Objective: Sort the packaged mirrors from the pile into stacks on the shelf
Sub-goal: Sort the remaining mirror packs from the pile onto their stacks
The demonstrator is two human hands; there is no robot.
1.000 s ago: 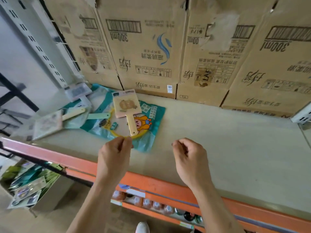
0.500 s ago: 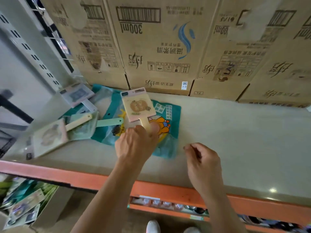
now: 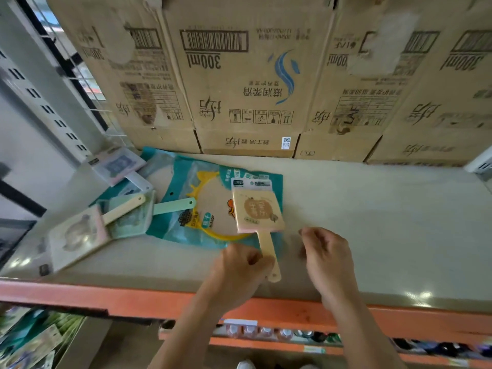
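Since half a second ago, the square hand mirror point(image 3: 257, 211) is pulled toward the lower centre of the frame. Left hand point(image 3: 239, 270) fingers close around its cream handle, over the teal round-mirror package point(image 3: 186, 209) on the shelf point(image 3: 372, 222). Right hand point(image 3: 328, 258) hovers beside, fingers loosely curled, empty.

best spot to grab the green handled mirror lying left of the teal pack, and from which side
Judging from its pose, take the green-handled mirror by its long flat handle, coming from above on the right. The handle tip lies exposed on the teal pack, while its head is partly tucked under the cream-handled mirror. The left hand already pinches another mirror's handle; the right hand holds nothing.
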